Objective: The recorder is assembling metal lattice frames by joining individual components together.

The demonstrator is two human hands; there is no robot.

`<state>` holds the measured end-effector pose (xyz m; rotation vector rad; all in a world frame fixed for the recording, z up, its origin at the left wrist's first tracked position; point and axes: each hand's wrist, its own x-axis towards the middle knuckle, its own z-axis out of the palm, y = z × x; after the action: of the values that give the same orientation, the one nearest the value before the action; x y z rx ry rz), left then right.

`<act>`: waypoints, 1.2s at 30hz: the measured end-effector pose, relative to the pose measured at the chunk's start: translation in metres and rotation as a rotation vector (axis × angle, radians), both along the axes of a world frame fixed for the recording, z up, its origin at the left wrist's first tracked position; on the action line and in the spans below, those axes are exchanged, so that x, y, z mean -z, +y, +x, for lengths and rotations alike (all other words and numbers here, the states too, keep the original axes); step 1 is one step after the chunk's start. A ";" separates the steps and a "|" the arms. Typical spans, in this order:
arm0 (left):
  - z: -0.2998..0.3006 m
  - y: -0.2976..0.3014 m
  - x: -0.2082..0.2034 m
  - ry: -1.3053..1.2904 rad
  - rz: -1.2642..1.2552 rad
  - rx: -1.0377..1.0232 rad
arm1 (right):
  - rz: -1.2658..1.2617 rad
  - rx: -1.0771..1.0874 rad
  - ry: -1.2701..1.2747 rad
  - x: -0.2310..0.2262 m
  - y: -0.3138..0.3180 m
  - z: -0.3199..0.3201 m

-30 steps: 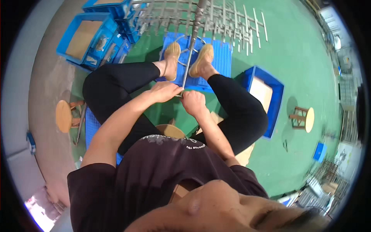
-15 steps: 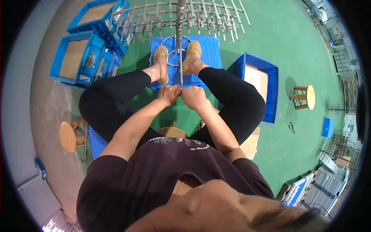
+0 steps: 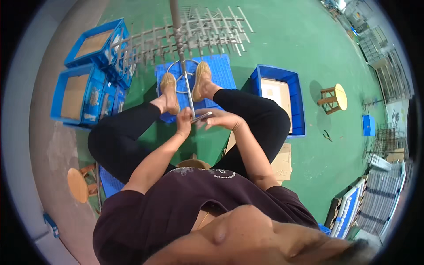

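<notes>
A long metal rack (image 3: 178, 40) with many thin crossbars stretches away between my feet. Its slim near rod (image 3: 188, 90) reaches back to my hands. My left hand (image 3: 183, 123) is closed on the end of that rod, its fingertips against the left side. A short flat metal piece (image 3: 203, 116) sits crosswise at the rod's end, between both hands. On its right side my right hand (image 3: 224, 120) is open, fingers spread and partly blurred, close to the piece. Whether the right fingers touch it I cannot tell.
Under my feet lies a blue plastic pallet (image 3: 227, 75) with a metal ring on it. Blue crates (image 3: 59, 95) are stacked at left. A blue bin (image 3: 300, 99) holding cardboard stands right of my knee. Farther right are a wooden stool (image 3: 340, 97) and pliers (image 3: 327, 135).
My right hand has come off the rod's end and its fingers have opened, showing the short metal piece. The view has shifted, so the rack now sits farther left and tilted.
</notes>
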<state>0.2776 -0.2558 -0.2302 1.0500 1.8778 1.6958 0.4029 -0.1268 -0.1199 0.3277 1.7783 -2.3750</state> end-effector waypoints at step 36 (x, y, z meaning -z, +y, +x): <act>-0.172 0.166 0.056 -1.835 0.579 0.020 | 0.013 0.654 0.064 0.102 -0.063 -0.041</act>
<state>0.1052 -0.0893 -0.2859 -0.4842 0.1772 1.9029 0.3616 -0.1896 -0.2223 0.9764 1.9341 -2.8054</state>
